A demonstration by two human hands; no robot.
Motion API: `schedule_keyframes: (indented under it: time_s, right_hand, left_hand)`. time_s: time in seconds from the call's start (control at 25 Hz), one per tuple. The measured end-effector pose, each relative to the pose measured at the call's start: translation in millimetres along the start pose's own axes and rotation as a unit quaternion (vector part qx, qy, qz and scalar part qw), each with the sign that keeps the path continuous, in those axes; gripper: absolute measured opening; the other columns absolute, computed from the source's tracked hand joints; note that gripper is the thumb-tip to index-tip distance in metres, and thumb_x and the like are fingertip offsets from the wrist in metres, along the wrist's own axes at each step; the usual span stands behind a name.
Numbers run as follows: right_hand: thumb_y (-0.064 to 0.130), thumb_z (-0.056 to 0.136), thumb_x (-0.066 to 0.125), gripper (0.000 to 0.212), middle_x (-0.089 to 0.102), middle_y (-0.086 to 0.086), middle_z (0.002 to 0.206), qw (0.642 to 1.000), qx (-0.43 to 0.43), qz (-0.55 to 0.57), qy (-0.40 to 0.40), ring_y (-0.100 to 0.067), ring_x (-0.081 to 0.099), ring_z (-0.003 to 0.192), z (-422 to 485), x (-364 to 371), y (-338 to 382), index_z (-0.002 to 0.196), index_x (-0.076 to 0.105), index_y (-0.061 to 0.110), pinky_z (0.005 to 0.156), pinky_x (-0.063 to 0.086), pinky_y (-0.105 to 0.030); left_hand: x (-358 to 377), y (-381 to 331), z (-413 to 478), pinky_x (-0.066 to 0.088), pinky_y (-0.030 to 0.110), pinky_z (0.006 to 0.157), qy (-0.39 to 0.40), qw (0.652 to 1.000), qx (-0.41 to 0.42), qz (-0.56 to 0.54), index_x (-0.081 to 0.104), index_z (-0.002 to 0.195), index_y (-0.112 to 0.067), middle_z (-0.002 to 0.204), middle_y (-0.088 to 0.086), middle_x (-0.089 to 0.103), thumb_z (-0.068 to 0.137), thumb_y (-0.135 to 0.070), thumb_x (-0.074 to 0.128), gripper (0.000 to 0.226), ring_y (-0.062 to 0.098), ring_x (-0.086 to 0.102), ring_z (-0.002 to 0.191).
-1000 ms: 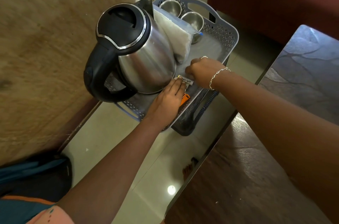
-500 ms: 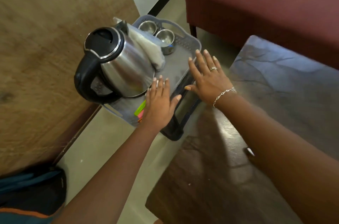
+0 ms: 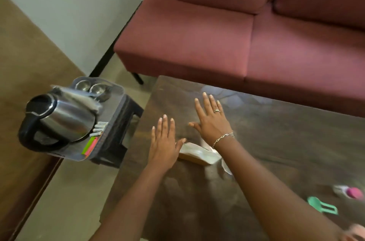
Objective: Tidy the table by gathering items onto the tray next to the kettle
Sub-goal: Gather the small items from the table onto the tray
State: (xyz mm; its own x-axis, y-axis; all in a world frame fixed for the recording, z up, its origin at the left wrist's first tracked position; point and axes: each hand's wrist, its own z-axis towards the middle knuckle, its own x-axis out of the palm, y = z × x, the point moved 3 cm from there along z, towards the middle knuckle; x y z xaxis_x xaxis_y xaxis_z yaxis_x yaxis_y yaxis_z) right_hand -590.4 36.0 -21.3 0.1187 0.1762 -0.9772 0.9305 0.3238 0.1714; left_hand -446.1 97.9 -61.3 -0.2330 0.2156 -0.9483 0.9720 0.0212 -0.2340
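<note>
Arms stretch out over the dark table (image 3: 276, 142), which looks smooth and shiny like polished wood. Closest in, off to the right of the right arm, lie a green plastic thing (image 3: 322, 206) with a loop shape and a pink thing (image 3: 353, 192), both too blurry to name. They are not on the tray yet, so I think they are left to gather. The left hand (image 3: 164, 142) and the right hand (image 3: 211, 122) are both flat and wide, fingers straight and spread, holding nothing. I cannot tell if they touch the table or float above it. A thin bracelet (image 3: 223, 138) sits on the right wrist and a ring (image 3: 216, 110) on one finger. Between the two wrists lies a flat, crinkly pale packet (image 3: 197, 154), just beside the left thumb, so it is probably the next pick. Left of the left hand, well apart, the grey plastic tray (image 3: 116, 94) rests on a dark stool (image 3: 120, 132). On it stands the shiny round metal kettle (image 3: 59, 120) with a black handle. Little white sachets (image 3: 99, 127) and green and pink sticks (image 3: 89, 146) lie beside the kettle, and two small steel cups (image 3: 90, 87) sit behind it. Beyond the fingertips stands a soft red sofa (image 3: 217, 43).
</note>
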Motion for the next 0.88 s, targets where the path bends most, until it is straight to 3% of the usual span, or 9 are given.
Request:
schedule_keyframes:
  time_s: [0.24,0.56,0.88]
  right_hand:
    - [0.048,0.091,0.038,0.072,0.000,-0.019,0.155,0.997,0.078,0.014,-0.008,-0.033,-0.002,0.143,-85.7,-31.0,-87.7,0.145,0.007,0.013,0.117,0.001,-0.043]
    - [0.047,0.092,0.037,0.068,0.005,-0.019,0.155,0.983,0.180,0.044,-0.012,-0.032,0.003,0.143,-198.4,-26.2,-175.8,0.145,0.012,0.012,0.117,0.001,-0.042]
    - [0.034,0.091,0.049,0.062,0.024,-0.018,0.150,0.928,0.348,0.127,-0.045,-0.031,0.020,0.139,-300.4,3.0,-268.6,0.141,0.026,0.006,0.115,0.014,-0.038]
  left_hand:
    - [-0.6,-119.3,-27.1,-0.004,0.041,0.117,0.017,0.997,0.071,0.016,-0.006,0.146,-0.010,0.156,0.014,-0.014,0.095,-0.050,0.023,0.071,0.026,-0.013,0.144]
    - [33.5,-210.6,-63.2,-0.004,0.037,0.117,0.063,0.969,0.219,0.093,-0.002,0.147,-0.012,0.157,0.012,-0.010,0.094,-0.052,0.023,0.071,0.024,-0.011,0.144]
    - [74.9,-297.4,-89.3,-0.002,0.038,0.118,0.128,0.929,0.328,0.112,0.005,0.147,-0.010,0.157,0.014,-0.001,0.096,-0.046,0.030,0.067,0.025,-0.004,0.145]
